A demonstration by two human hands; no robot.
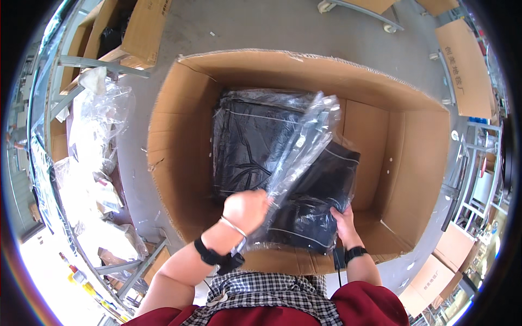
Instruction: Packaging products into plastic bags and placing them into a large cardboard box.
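A large open cardboard box (pixel 163 125) stands in front of me. Inside it, toward the left, lies a flat black package (pixel 244 138) wrapped in clear plastic, with thin black cords or straps showing on it. Over the box's near right part I hold a second black flat piece (pixel 331 174) with pale line stitching, in a clear plastic bag (pixel 299 149). My left hand (pixel 247 211) is closed on the bag's gathered edge. My right hand (pixel 344 221) grips the right side of the bagged black piece, thumb on top. Its other fingers are hidden underneath.
Piled clear plastic bags (pixel 98 141) lie on a metal-framed rack at the left. Another cardboard box (pixel 138 38) stands at the far left. Wheeled carts (pixel 370 13) and a carton (pixel 465 68) are at the far right, with more cartons (pixel 435 282) near right.
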